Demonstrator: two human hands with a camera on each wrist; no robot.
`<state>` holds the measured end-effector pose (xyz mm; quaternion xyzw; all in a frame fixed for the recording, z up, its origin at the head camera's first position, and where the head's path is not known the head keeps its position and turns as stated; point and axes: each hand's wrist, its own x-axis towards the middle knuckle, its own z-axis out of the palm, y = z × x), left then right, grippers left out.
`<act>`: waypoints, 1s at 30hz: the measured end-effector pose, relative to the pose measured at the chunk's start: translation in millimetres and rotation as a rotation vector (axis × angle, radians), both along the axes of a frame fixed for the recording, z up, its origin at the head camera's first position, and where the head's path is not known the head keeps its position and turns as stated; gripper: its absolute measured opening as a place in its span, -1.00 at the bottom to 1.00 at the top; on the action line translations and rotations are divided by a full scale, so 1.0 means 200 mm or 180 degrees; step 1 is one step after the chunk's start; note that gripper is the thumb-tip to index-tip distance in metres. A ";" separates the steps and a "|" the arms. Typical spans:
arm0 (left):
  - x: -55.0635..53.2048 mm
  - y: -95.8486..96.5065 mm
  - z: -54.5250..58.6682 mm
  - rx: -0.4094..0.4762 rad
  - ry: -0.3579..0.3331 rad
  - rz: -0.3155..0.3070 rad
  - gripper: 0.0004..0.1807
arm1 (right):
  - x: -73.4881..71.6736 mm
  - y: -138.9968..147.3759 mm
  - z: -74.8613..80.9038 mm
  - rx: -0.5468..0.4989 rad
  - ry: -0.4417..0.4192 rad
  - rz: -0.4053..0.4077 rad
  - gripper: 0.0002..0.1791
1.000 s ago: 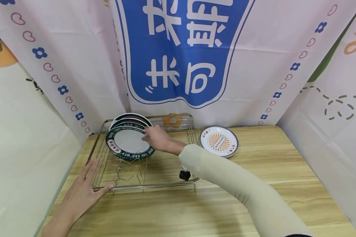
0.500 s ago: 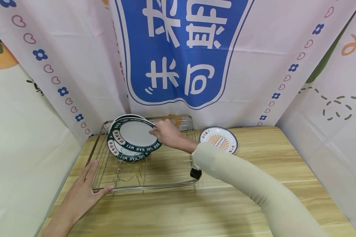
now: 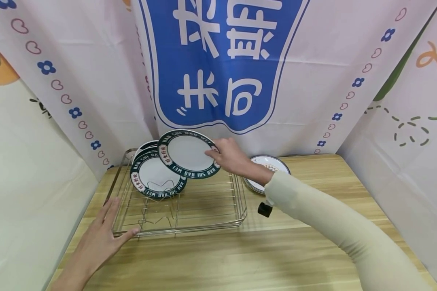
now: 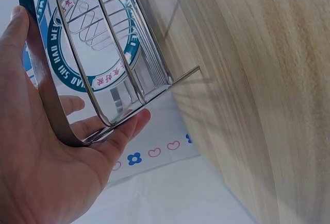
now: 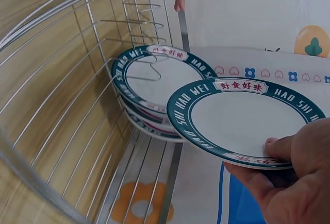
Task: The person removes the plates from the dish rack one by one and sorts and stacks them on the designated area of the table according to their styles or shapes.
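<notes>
A white plate [image 3: 189, 153] with a green lettered rim is in my right hand [image 3: 233, 159], raised above the wire dish rack [image 3: 204, 229]. In the right wrist view, the thumb lies on the face of this held plate [image 5: 242, 123] and the fingers are beneath it. Several similar plates stand tilted in the rack's back left, the front one [image 3: 154, 176] facing me. My left hand [image 3: 98, 238] holds the rack's front left corner. The left wrist view shows its thumb against the metal rim [image 4: 46, 87] and fingers around the corner.
A stack of white plates [image 3: 271, 161] with blue rims lies on the wooden table [image 3: 313, 202], right of the rack and partly behind the right wrist. Printed cloth [image 3: 306, 81] hangs behind the table and at both sides.
My right hand has lifted the green-rimmed plate out from the front of the row, up and to the right. Another green-rimmed plate now shows in front. The left hand stays at the corner.
</notes>
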<state>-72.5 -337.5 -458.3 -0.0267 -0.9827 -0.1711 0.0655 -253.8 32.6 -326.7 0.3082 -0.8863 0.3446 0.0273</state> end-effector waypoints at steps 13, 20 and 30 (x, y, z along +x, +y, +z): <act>-0.01 -0.01 -0.01 0.0027 -0.0048 0.0010 0.26 | -0.03 0.31 0.03 0.0018 0.0061 -0.0349 -0.80; 0.00 0.00 -0.01 0.0028 -0.0016 0.0010 0.26 | -0.06 0.50 0.02 0.0084 0.0110 -0.0628 -0.68; 0.00 0.00 -0.01 0.0019 -0.0025 -0.0001 0.25 | -0.11 0.83 -0.06 0.0069 -0.0233 -0.0898 -0.74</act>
